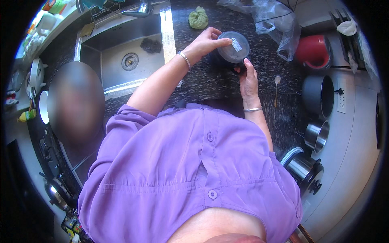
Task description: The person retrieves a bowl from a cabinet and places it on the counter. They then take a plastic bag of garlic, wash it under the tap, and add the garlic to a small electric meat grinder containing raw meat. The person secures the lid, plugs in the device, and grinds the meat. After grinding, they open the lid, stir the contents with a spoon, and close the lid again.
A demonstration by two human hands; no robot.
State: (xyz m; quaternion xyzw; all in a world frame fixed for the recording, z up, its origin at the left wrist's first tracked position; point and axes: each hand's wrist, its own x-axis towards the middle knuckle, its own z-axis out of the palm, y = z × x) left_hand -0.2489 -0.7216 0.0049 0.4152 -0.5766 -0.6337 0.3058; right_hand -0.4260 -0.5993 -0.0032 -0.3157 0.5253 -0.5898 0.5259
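Over the dark speckled countertop, both my hands are on a round dark container (213,59) with a translucent lid (234,48) that bears a small printed label. My left hand (209,42) grips the lid's rim from the sink side, the thumb pressed on top and the fingers curled at the far edge. Low on the near right side, my right hand (249,79) is closed around a black handle-like part of the container, its thumb raised toward the rim. The lid appears seated on the container; what is inside cannot be made out. A metal bangle circles each wrist.
Left is a steel sink (106,57) with a dark scrubber (151,45). Beyond the container lie a green cloth bundle (198,18) and plastic bags (273,21). A spoon (276,91), red kettle-like vessel (311,50) and dark pot (317,95) stand right. A blurred oval hides the left.
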